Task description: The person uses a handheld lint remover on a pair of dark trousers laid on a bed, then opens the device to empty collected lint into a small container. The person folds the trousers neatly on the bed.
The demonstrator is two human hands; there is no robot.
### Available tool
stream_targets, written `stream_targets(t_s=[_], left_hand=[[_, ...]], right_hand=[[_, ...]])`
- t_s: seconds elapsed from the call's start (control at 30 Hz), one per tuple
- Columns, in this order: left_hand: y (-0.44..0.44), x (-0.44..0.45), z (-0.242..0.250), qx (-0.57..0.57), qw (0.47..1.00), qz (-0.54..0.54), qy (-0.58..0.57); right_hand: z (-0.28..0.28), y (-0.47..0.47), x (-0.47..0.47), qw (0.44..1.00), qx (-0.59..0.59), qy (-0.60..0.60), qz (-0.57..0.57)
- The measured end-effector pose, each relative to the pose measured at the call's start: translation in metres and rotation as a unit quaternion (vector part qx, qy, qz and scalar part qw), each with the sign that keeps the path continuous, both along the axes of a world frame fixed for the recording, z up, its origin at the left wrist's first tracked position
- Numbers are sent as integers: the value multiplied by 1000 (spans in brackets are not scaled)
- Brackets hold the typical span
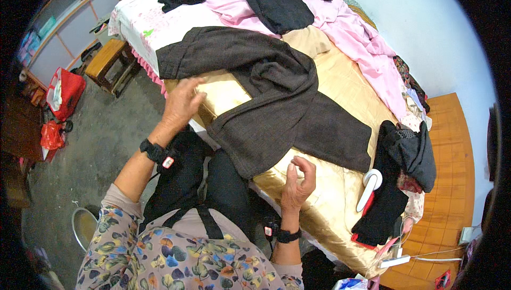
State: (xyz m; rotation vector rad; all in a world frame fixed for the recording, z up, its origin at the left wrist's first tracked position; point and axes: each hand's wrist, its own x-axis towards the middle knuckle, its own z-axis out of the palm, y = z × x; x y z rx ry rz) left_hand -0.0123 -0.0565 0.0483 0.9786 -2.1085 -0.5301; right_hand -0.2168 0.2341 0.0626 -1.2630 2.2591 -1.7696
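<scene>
A dark brown-grey garment point(263, 130) lies spread and partly twisted over the shiny gold cover of a bed point(339, 90). One part of it stretches to the upper left, others reach toward me and to the right. My left hand point(183, 98) is raised by the bed's near edge, just below the garment's left end, fingers apart and holding nothing. Below the garment's lower edge, my right hand point(297, 182) hovers over the gold cover with curled fingers, thumb and fingertips apart, and nothing between them. Both wrists wear black bands.
Dark clothes point(279, 10) and a pink cloth point(343, 38) lie at the bed's far side. To the right are black clothes point(383, 206), a white handheld device point(371, 190) and a power strip point(393, 262). A wooden stool point(107, 62) and a red bag point(70, 98) stand on the floor at left.
</scene>
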Motion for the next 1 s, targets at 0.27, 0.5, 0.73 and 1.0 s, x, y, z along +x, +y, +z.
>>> stream_targets(t_s=[0.27,0.5,0.73,1.0], left_hand=[[-56,23,3,-129,976,166,-59],[-74,10,-2,-61,976,167,-129],[-74,1,5,-35,959,199,-197],[-82,7,25,84,977,157,-120]], right_hand=[[161,-27,62,885,-142,73,436],[182,-46,119,809,-413,142,393],[130,-37,50,950,-111,74,282],[-3,-16,-2,974,220,-28,-42]])
